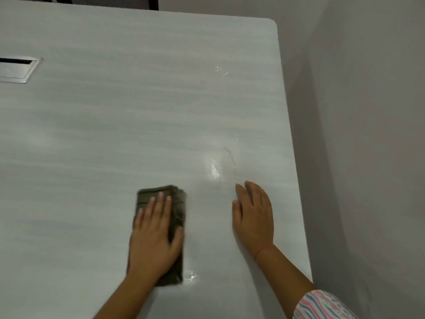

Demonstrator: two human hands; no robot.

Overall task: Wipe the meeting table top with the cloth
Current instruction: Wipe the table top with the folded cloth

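Note:
The pale grey meeting table top fills most of the view. A folded dark olive cloth lies flat on it near the front middle. My left hand presses down on the cloth with the fingers spread over it and the thumb at its right edge. My right hand rests flat on the bare table to the right of the cloth, fingers together, holding nothing. Wet shiny streaks glisten just beyond my right hand, and a small wet patch shows at the cloth's near right corner.
A metal cable hatch is set into the table at the far left. The table's right edge runs close along a plain wall. A dark chair back stands behind the far edge. Small droplets sit far right.

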